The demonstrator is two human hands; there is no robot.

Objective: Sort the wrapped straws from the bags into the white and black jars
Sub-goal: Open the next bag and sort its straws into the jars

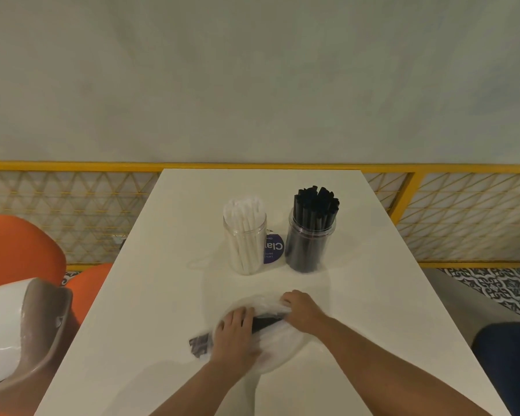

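Both hands on clear bag (278,340), near table (174,265) edge.
Left hand (234,331) pressing flat, right hand (302,309) pinching plastic; black straws (266,323) lying left-right between them.

A café or small eatery: a plain white table (373,295) at centre frame holds straw jars (245,244), orange moulded chairs (18,247) sit at left, a yellow lattice rail (463,217) crosses mid-frame, and patterned black-and-white floor tiles (499,286) show at lower right
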